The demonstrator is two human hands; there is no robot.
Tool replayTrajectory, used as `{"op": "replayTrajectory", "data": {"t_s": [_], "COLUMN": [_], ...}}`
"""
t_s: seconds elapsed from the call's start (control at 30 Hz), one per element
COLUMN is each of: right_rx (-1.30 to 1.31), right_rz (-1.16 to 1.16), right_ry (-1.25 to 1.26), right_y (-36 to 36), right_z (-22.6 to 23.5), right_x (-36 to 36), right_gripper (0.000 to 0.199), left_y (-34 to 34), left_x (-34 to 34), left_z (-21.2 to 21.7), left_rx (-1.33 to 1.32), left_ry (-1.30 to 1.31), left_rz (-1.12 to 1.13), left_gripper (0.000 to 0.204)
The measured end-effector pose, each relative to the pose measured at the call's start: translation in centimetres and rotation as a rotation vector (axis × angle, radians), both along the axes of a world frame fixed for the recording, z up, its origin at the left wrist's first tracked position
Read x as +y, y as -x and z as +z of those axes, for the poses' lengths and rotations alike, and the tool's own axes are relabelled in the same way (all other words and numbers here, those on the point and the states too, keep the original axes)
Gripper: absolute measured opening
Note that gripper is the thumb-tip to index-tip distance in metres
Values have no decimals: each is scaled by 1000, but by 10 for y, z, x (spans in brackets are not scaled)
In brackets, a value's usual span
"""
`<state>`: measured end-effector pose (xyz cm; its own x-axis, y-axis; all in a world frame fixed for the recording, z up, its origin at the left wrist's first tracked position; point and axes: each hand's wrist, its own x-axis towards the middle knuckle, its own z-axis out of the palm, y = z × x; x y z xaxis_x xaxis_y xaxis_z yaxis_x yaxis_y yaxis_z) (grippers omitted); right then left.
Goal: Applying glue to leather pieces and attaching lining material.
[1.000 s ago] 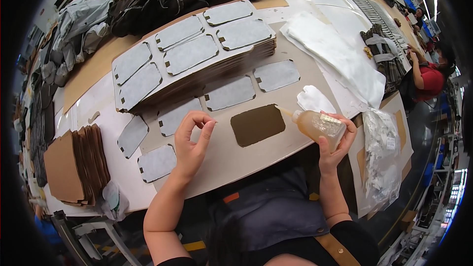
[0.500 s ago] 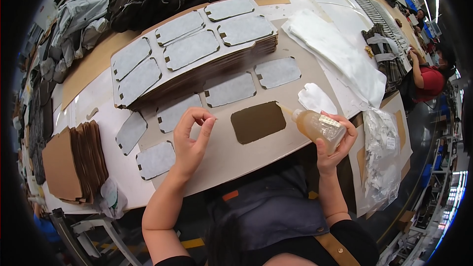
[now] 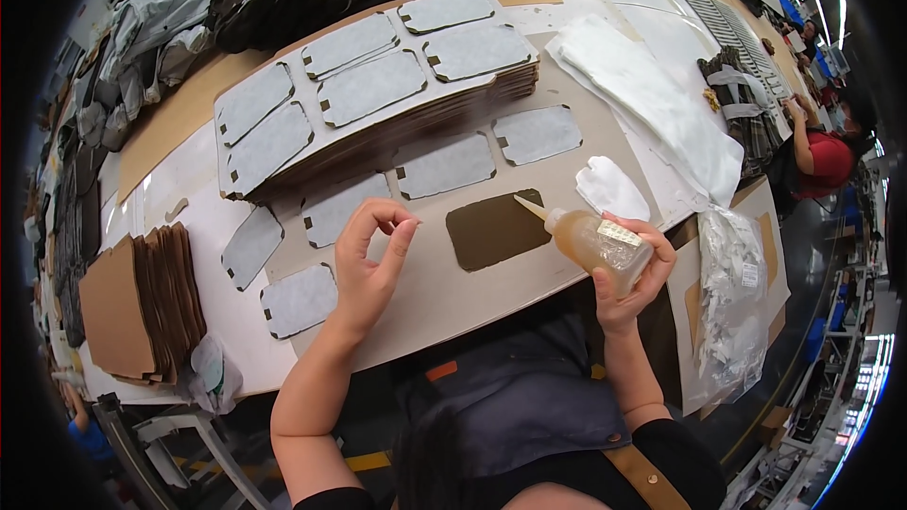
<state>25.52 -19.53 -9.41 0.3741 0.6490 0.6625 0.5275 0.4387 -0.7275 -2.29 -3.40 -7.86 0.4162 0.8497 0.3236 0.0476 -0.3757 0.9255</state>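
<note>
one right hand (image 3: 631, 274) half hides the glue bottle (image 3: 595, 241).

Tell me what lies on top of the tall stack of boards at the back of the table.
Six grey padded pieces with notched corners lie flat in rows on the stack of boards. Only the board edges show along the near side; whatever lies between or under them is covered.
</note>
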Motion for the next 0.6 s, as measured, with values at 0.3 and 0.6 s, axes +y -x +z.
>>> {"op": "replayTrajectory", "data": {"t_s": [0.3, 0.6], "right_rx": [-3, -27], "right_rz": [102, 190], "right_ry": [-13, -1], "right_y": [16, 27], "right_z": [-3, -3], "right_x": [11, 20], "right_gripper": [70, 71], "left_y": [2, 2], "left_x": [-1, -2], "left_z": [4, 6], "left_rx": [22, 13], "left_ry": [9, -4], "left_rz": [-26, -30], "left_gripper": [8, 8]}}
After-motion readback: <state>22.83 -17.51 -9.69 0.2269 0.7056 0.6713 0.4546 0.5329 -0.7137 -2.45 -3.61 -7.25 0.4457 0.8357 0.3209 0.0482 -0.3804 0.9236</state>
